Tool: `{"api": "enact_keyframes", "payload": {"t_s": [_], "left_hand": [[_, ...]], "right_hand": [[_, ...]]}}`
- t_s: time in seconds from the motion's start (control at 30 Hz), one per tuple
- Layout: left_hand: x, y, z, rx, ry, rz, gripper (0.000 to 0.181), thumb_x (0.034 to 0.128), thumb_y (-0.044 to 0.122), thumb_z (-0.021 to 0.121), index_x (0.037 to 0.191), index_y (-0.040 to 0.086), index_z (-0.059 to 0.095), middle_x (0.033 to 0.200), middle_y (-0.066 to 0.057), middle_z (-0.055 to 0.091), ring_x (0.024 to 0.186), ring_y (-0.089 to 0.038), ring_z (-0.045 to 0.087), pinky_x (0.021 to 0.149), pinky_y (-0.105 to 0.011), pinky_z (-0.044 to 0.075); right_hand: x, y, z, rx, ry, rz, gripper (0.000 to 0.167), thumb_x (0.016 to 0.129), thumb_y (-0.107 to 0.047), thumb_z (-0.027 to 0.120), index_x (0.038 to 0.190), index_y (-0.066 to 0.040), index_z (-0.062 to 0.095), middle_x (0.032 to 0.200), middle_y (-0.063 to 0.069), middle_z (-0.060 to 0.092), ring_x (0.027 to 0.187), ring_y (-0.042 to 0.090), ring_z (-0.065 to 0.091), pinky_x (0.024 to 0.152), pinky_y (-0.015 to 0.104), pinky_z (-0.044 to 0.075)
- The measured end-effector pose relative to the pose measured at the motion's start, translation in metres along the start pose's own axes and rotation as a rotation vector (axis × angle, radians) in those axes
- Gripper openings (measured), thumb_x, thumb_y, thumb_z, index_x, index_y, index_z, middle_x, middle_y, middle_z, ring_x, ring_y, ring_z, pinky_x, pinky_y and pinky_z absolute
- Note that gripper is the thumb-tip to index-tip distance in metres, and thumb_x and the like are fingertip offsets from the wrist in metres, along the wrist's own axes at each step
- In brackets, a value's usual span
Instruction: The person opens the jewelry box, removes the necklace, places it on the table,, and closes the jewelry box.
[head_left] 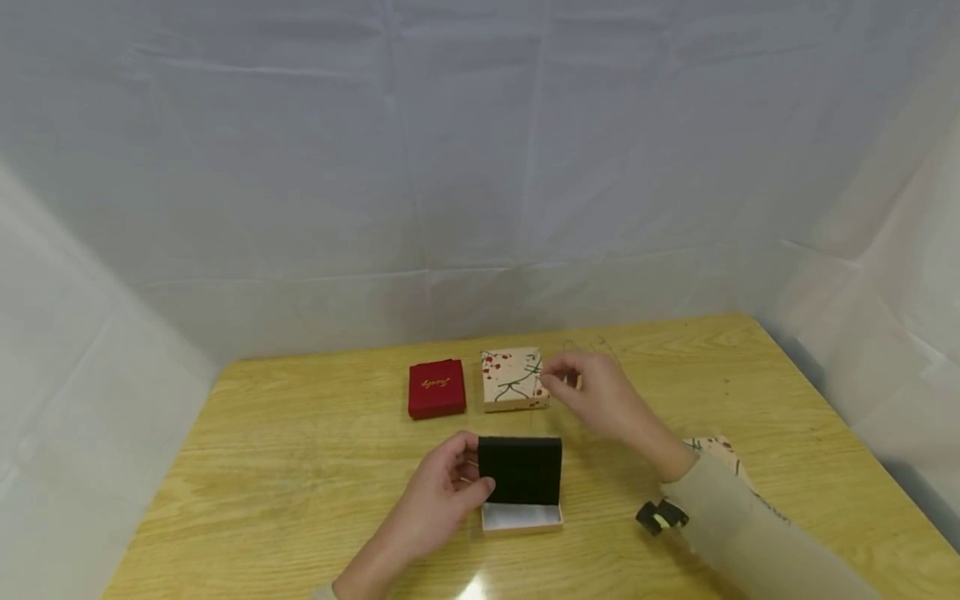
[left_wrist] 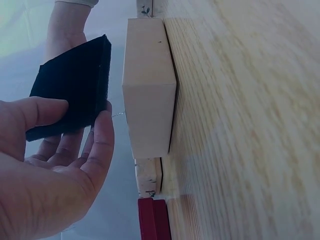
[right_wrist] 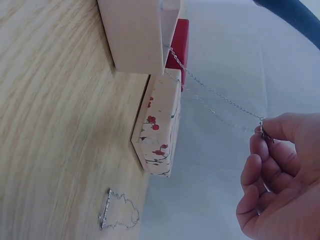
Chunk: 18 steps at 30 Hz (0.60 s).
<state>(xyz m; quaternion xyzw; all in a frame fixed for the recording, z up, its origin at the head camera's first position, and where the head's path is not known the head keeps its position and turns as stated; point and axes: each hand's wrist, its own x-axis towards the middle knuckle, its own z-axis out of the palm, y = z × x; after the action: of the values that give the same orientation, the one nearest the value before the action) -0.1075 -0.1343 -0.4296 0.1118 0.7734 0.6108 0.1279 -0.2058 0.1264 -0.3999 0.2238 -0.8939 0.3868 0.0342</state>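
Note:
My left hand (head_left: 442, 496) (left_wrist: 60, 160) pinches a black foam pad (head_left: 520, 468) (left_wrist: 75, 85) by its side, thumb on one face and fingers behind. The pad stands upright over a small pale box (head_left: 522, 518) (left_wrist: 150, 90) (right_wrist: 135, 37) without its lid, whose white inside shows. Up and to the right, my right hand (head_left: 596, 392) (right_wrist: 285, 170) pinches one end of a thin silver chain (right_wrist: 215, 95) between thumb and forefinger. Both strands of the chain slant from these fingertips to the open box; their far ends are hidden there.
Behind the open box are a red box (head_left: 437, 388) with gold lettering and a cream floral box (head_left: 513, 379). Another silver chain (right_wrist: 120, 212) lies on the wooden table. A floral-patterned piece (head_left: 720, 450) is partly covered by my right forearm. White sheeting hangs around the table.

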Motion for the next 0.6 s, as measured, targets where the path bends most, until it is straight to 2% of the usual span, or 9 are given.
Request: {"api": "enact_keyframes", "payload": {"t_s": [0.23, 0.43, 0.6], "left_hand": [[0.001, 0.000, 0.000, -0.010, 0.012, 0.002, 0.029, 0.0961, 0.003, 0.070, 0.125, 0.002, 0.063, 0.106, -0.008, 0.070, 0.096, -0.023, 0.064, 0.080, -0.030, 0.058], [0.002, -0.002, 0.001, -0.010, 0.040, -0.019, 0.031, 0.0963, 0.003, 0.069, 0.126, 0.000, 0.061, 0.106, -0.008, 0.070, 0.095, -0.023, 0.063, 0.080, -0.029, 0.057], [0.003, -0.003, 0.000, -0.020, 0.048, -0.026, 0.032, 0.0968, 0.003, 0.069, 0.127, 0.000, 0.059, 0.106, -0.009, 0.070, 0.095, -0.023, 0.064, 0.078, -0.028, 0.058]], "right_hand": [[-0.001, -0.001, -0.010, -0.029, 0.017, -0.014, 0.009, 0.104, -0.018, 0.071, 0.107, -0.015, 0.079, 0.093, -0.006, 0.070, 0.084, 0.014, 0.060, 0.070, 0.034, 0.053], [-0.005, -0.008, -0.028, -0.044, 0.037, -0.048, 0.011, 0.105, -0.019, 0.070, 0.109, -0.015, 0.079, 0.097, -0.003, 0.073, 0.083, 0.015, 0.061, 0.067, 0.034, 0.053], [-0.011, -0.013, -0.044, -0.047, 0.053, -0.076, 0.013, 0.106, -0.019, 0.069, 0.113, -0.015, 0.079, 0.100, -0.007, 0.073, 0.084, 0.014, 0.061, 0.069, 0.033, 0.052]]}}
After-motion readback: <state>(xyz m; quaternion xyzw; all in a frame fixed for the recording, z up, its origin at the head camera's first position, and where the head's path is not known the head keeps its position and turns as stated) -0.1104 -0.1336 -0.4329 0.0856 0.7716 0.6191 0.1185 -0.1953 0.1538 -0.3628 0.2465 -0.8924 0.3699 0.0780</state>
